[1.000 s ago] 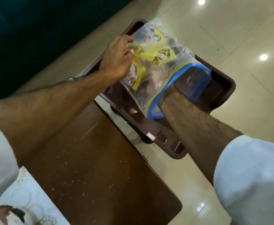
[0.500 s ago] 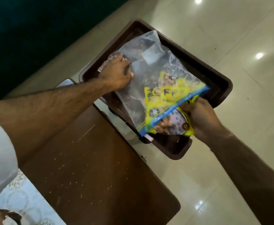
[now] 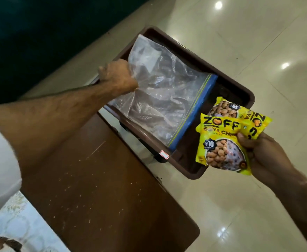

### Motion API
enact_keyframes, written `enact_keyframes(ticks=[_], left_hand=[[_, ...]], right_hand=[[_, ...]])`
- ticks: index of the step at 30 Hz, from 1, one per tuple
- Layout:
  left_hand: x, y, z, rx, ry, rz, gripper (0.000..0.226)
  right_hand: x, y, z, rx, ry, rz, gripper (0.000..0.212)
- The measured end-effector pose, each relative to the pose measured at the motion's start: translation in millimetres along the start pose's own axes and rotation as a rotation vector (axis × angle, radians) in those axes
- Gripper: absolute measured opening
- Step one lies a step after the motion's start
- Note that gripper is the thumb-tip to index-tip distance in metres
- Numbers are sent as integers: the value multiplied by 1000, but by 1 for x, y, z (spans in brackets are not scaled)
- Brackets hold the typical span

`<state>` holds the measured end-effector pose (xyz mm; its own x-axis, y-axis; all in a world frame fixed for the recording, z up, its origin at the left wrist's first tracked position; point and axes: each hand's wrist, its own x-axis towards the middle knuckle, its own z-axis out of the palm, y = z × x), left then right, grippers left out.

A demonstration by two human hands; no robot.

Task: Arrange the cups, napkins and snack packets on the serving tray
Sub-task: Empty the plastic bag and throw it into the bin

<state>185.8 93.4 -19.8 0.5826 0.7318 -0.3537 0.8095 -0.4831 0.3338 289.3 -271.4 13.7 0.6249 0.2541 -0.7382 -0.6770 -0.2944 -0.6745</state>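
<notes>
The tray [image 3: 191, 44] is dark brown, glossy plastic, with a little white sticker edged in red [image 3: 164, 157] on its near rim. The bag [image 3: 160, 104] lying in it is clear and see-through, with a blue zip strip and a thin yellow-green line along it. The two snack packets [image 3: 225, 142] on the right are bright yellow with black lettering and pics of tan-brown chunks. The table [image 3: 101, 193] is reddish brown with pale flecks. The floor [image 3: 258, 42] is glossy cream tile, and the far left is dark teal.

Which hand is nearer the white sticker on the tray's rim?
Right. The right hand holds snack packets beside the white sticker; the left hand grips the clear bag farther off.
</notes>
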Motion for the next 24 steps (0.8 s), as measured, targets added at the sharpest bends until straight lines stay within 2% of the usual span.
enact_keyframes(ticks=[3,8,11,15,17,19,20,22,24], left_hand=[[-7,-14,-23,-354,-42,-16,27],[-15,-55,-67,-835,-91,-96,40],[-16,-80,-86,-990,-187,-70,34],[-24,-92,-102,-1165,-407,36,39],[-31,-91,-107,-1232,-509,55,42],[-37,-88,-113,-1288,-594,61,48],[-39,-87,-116,-1315,-640,63,51],[-44,-84,-123,-1339,-712,57,56],[-48,-82,-129,-1316,-785,71,57]], right_hand=[[4,-1,24,41,21,-22,30],[14,4,93,60,-42,-84,36],[21,12,130,109,30,-61,35],[19,27,143,-6,155,-27,26],[14,21,137,-80,333,-134,29],[7,4,132,-281,497,-363,55],[4,-8,131,-385,509,-521,68],[-2,-37,136,-470,353,-739,68],[-12,-73,152,-314,-32,-688,53]])
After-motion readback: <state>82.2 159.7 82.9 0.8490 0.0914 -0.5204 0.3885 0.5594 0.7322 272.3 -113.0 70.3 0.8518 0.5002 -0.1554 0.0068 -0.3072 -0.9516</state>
